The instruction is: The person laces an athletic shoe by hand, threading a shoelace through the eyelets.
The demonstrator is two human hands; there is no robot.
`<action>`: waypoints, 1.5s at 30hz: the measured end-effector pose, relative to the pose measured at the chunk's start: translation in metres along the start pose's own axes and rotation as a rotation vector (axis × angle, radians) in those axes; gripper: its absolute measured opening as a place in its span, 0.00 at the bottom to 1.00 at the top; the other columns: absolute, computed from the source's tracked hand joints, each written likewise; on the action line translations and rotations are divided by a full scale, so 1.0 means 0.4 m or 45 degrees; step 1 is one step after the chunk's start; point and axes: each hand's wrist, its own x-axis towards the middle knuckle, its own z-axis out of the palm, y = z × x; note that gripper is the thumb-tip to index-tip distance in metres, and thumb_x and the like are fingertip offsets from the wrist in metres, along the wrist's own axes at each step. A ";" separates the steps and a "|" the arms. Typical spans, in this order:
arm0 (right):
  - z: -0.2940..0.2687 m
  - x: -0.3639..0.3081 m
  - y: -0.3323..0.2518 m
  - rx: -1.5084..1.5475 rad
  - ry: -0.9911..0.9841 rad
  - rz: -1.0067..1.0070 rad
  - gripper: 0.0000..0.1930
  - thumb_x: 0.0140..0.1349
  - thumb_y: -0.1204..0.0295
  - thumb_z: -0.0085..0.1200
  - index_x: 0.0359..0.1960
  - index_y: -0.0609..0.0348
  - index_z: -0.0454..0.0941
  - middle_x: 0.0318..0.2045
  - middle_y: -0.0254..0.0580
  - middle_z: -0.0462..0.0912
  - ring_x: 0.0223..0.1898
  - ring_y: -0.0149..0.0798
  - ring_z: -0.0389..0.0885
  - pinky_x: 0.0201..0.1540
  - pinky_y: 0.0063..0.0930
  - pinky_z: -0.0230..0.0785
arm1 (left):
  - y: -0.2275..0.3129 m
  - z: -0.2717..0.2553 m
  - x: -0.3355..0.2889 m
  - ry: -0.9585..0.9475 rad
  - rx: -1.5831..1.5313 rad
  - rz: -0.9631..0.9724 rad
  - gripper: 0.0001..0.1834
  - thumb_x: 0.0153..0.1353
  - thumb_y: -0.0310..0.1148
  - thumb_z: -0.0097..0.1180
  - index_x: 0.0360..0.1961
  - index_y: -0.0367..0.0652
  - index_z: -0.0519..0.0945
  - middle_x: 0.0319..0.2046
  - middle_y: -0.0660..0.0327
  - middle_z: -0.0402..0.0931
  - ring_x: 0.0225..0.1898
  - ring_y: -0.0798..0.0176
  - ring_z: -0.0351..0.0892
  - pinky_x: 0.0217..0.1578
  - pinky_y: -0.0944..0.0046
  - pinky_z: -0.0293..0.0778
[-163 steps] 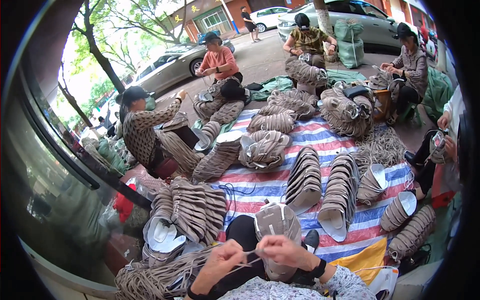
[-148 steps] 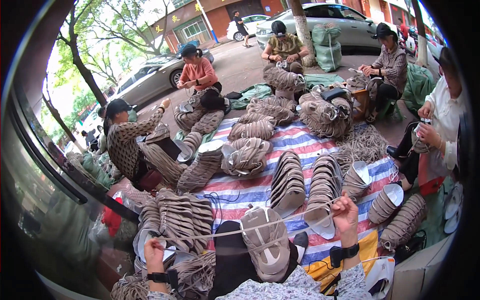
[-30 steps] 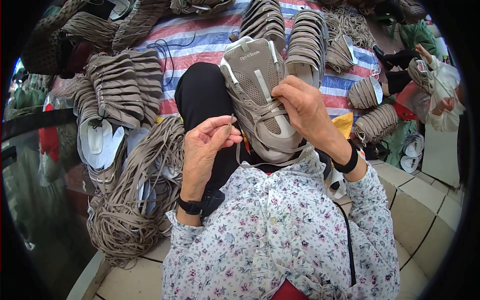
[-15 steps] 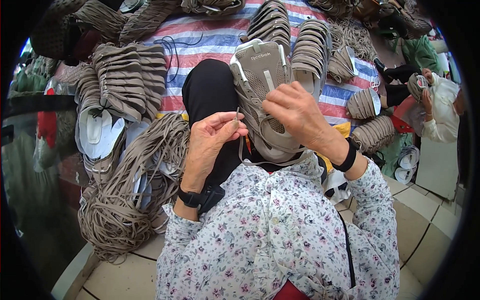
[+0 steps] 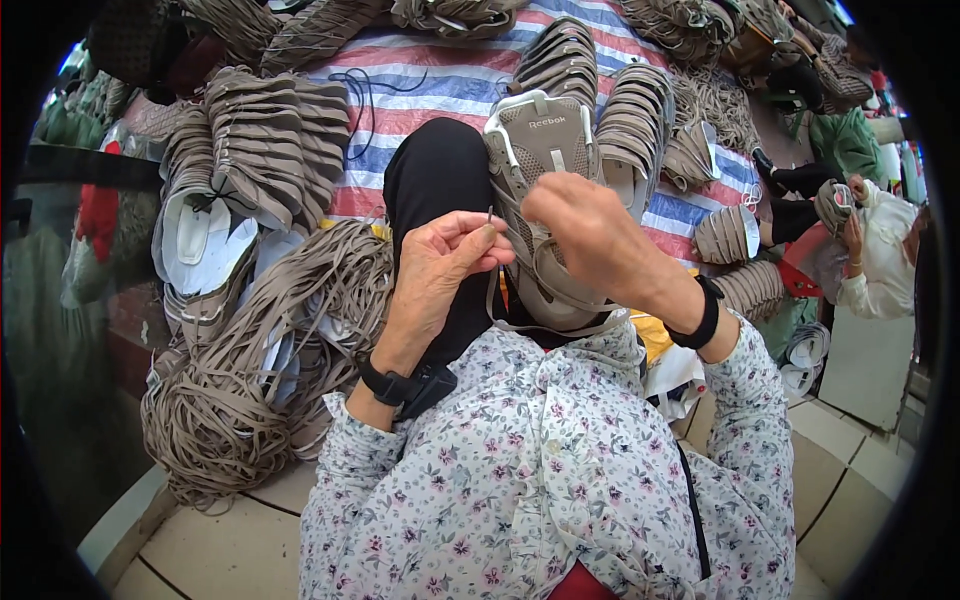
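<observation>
A taupe shoe upper [image 5: 545, 125] with white eyelet trim and a mesh tongue rests over my lap, tongue end pointing away. Just left of it, my left hand [image 5: 445, 265] is closed in a pinch on the tip of a flat taupe shoelace [image 5: 530, 328]. The lace loops down round the upper's near end. Over the right side of the upper hovers my right hand [image 5: 600, 235], its fingers curled closed and slightly blurred. Whatever it may hold is hidden. The hands are apart.
On my left lie a big heap of loose laces [image 5: 220, 420] and stacked uppers [image 5: 270, 140]. More stacked uppers [image 5: 635, 115] stand ahead on a striped tarp [image 5: 400, 130]. At the right, another person in a white sleeve [image 5: 880, 230] holds an upper.
The view has shifted slightly, so the scene sits a bit further right. My left hand still pinches the lace tip; my right hand has turned slightly, its fingers more hidden.
</observation>
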 end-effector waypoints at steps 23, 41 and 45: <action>-0.021 -0.039 0.167 1.108 0.218 0.836 0.07 0.66 0.72 0.58 0.40 0.62 0.81 0.33 0.28 0.81 0.36 0.20 0.77 0.41 0.14 0.70 | 0.079 -0.008 0.032 0.301 0.064 0.347 0.10 0.69 0.30 0.54 0.44 0.34 0.81 0.33 0.66 0.80 0.26 0.80 0.72 0.29 0.81 0.66; 0.017 -0.106 0.231 1.404 0.184 0.680 0.06 0.67 0.71 0.57 0.40 0.61 0.81 0.32 0.28 0.79 0.34 0.21 0.76 0.39 0.16 0.71 | 0.905 -0.844 -1.088 2.153 2.214 1.067 0.19 0.65 0.44 0.53 0.44 0.43 0.87 0.43 0.61 0.86 0.45 0.61 0.82 0.45 0.65 0.74; 0.019 -0.112 0.234 1.382 0.103 0.634 0.06 0.66 0.71 0.59 0.40 0.60 0.82 0.33 0.28 0.78 0.37 0.22 0.75 0.40 0.17 0.70 | 0.971 -0.746 -1.242 2.724 2.139 0.688 0.21 0.63 0.52 0.53 0.40 0.49 0.90 0.42 0.62 0.87 0.45 0.58 0.83 0.48 0.62 0.73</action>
